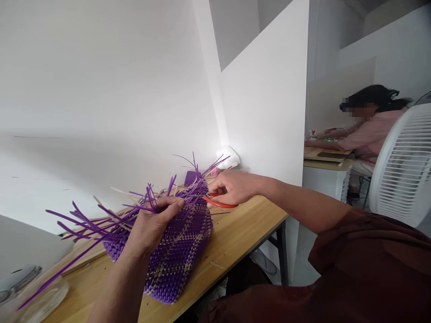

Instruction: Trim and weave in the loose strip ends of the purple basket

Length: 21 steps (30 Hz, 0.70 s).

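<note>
A woven basket [188, 242] in purple and beige plastic strips lies tilted on the wooden table, with many loose strip ends [101, 224] sticking out along its upper edge. My left hand [156, 220] is closed at that edge, thumb and fingers pinching a purple strip [184, 202]. From the other side, my right hand [230, 186] grips orange-handled scissors [222, 205]. Their tips point left, among the strips close to my left fingertips. Strips hide part of the blades, so whether they touch a strip I cannot tell.
The wooden table [242, 229] stands against white walls, bearing a few cut scraps [216, 265]. A white bundle [228, 157] sits in the corner and a clear plastic dish [54, 296] at lower left. To the right are a white fan [404, 166] and a person [370, 130] at another table.
</note>
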Each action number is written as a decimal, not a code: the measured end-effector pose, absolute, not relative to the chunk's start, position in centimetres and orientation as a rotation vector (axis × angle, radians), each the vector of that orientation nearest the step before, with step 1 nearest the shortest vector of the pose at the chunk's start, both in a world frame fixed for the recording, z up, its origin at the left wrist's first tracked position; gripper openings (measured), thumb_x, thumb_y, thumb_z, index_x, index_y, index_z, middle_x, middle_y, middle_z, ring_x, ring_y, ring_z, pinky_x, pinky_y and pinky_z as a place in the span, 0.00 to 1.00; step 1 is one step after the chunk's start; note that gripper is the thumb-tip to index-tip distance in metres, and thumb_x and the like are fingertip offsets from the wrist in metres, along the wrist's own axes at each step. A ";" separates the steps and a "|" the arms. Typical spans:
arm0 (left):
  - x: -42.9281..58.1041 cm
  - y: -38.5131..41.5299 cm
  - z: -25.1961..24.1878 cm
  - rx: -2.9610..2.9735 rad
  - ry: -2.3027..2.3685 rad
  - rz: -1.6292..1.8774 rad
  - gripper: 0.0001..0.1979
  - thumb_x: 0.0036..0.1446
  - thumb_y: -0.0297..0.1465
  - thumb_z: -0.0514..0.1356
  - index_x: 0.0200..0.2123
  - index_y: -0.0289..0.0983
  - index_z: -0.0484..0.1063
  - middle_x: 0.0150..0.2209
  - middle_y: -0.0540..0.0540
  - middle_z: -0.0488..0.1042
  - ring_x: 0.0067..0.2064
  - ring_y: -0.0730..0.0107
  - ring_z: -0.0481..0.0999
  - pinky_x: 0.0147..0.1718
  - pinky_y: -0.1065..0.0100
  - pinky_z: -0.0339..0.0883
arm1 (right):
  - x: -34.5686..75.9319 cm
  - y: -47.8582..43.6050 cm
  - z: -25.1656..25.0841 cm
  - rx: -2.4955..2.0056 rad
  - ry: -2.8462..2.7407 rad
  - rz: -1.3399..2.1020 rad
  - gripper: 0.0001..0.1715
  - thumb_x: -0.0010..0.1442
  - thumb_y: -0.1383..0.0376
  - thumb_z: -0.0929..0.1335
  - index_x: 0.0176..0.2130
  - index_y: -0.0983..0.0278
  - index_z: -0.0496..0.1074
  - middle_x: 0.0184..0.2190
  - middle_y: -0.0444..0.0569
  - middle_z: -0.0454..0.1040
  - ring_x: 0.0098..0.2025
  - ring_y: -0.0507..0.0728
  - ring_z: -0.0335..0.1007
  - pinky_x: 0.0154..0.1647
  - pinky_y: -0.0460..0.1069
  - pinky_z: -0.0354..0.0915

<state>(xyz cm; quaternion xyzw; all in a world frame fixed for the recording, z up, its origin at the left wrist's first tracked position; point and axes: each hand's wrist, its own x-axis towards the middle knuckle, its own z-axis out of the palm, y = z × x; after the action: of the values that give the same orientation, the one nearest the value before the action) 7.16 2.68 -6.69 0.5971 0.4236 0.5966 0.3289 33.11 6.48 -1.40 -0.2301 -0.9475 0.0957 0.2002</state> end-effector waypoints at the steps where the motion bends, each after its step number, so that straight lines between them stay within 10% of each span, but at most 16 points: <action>1: 7.2 2.7 -6.7 1.570 1.115 1.560 0.13 0.41 0.39 0.76 0.29 0.38 0.82 0.30 0.47 0.81 0.34 0.68 0.75 0.37 0.69 0.66 | 33.1 6.6 -1.4 -0.647 -2.660 0.273 0.27 0.62 0.55 0.67 0.20 0.63 0.54 0.17 0.39 0.57 0.21 0.47 0.49 0.24 0.48 0.49; 21: 7.2 2.6 -6.6 1.658 1.112 1.556 0.13 0.48 0.40 0.71 0.32 0.37 0.81 0.31 0.46 0.79 0.35 0.65 0.74 0.39 0.66 0.66 | 28.8 3.4 -1.7 -0.376 -2.066 0.902 0.11 0.54 0.61 0.73 0.31 0.65 0.71 0.23 0.40 0.67 0.25 0.48 0.59 0.25 0.46 0.57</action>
<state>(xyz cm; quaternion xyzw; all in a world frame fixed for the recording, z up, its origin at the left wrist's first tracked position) 7.20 2.62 -6.57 0.6246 0.4190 0.5865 0.3005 28.79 3.41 -1.70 -0.1497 -0.8225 0.3589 0.4150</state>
